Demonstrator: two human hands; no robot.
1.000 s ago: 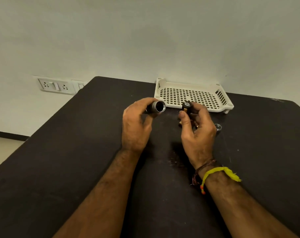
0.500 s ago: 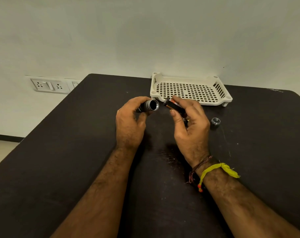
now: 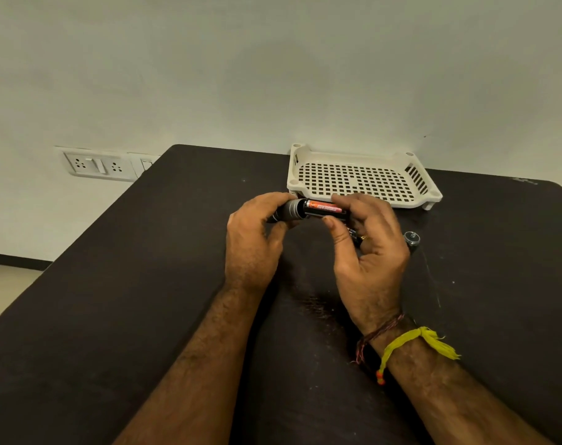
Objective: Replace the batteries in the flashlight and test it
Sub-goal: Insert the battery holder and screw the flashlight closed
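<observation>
Counter (image 3: 144,316): dark, matte, wide; carries everything listed below

Tray (image 3: 308,184): cream plastic, perforated floor, against the far wall edge; nothing seen in it

Left hand (image 3: 250,245): closed round the flashlight body, thumb beneath, fingers over the top, held just above the counter

Right hand (image 3: 369,258): thumb and forefinger clamped on the battery holder; lower fingers curl over another small dark item, too hidden to name

Flashlight body (image 3: 290,211): dark metal tube with silver bands at its open mouth, lying level, mouth facing right. Judged rigid, moderately weighty, smooth enough to roll or slip; best gripped round the barrel behind the bands, as it is now

Battery holder (image 3: 326,209): black cage carrying an orange-and-black cell, level and in line with the tube, its left end at or just inside the mouth; how deep cannot be told. Judged light and stiff, the cells liable to pop loose if squeezed; best held at its right end, which sits between the right thumb and forefinger

End cap (image 3: 412,238): small, round, silver-faced, on the counter just right of the right hand, apart from it; judged light and prone to roll
</observation>
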